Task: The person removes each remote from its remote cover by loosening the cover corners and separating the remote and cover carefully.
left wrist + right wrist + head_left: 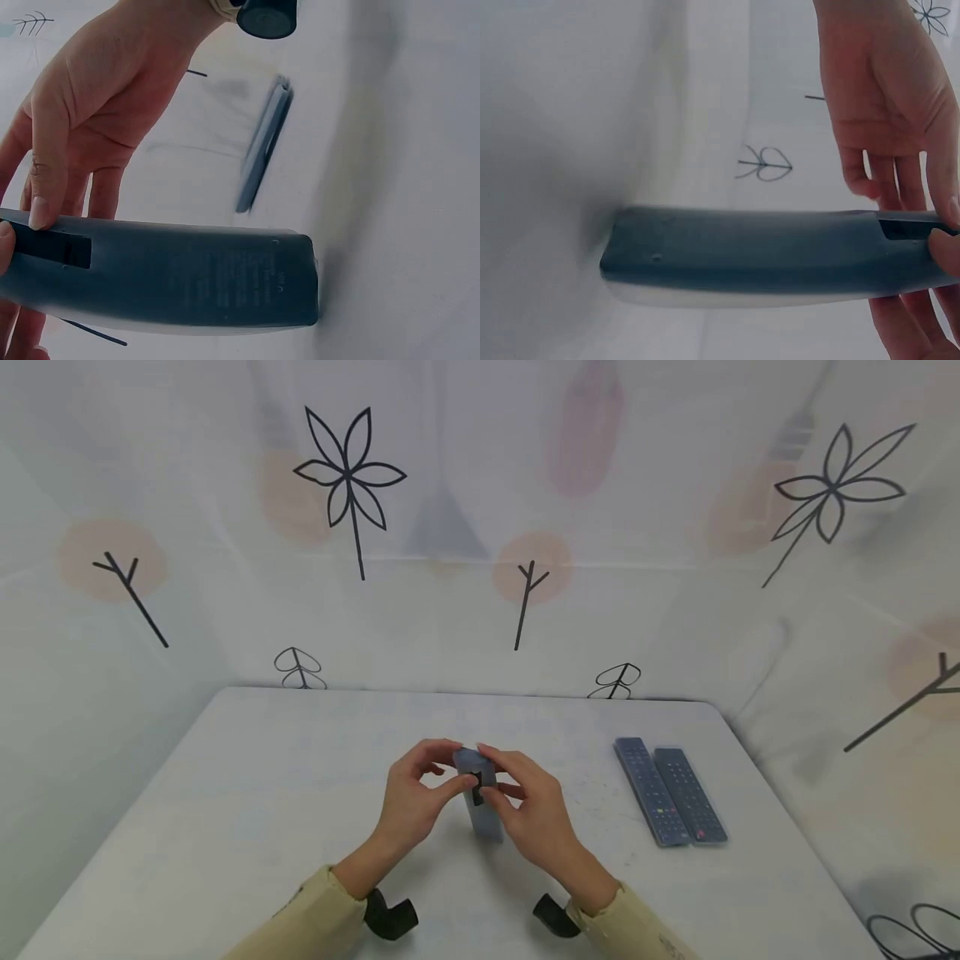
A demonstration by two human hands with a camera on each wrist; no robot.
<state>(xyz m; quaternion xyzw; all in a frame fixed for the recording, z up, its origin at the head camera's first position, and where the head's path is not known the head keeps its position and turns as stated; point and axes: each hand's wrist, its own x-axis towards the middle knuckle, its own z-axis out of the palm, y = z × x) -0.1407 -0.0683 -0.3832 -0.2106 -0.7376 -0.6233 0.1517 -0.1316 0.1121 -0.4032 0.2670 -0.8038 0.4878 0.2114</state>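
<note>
Probably light, stiff and a bit slick, the remote (pixel 169 276) is upright over the bench (pixel 262 810), pinched near its top by the left hand (pixel 409 795) and right hand (pixel 536 806), its side edges seeming the safest hold.

Wears a pale khaki-yellow left sleeve (pixel 307 918) with thin dark marks near the cuff (pixel 343 897), and a matching right sleeve (pixel 633 922) with faint darker patterning. Carries a black, curved left wrist device (pixel 392 921) and a black, stubby, cylindrical right wrist device (pixel 555 916).
</note>
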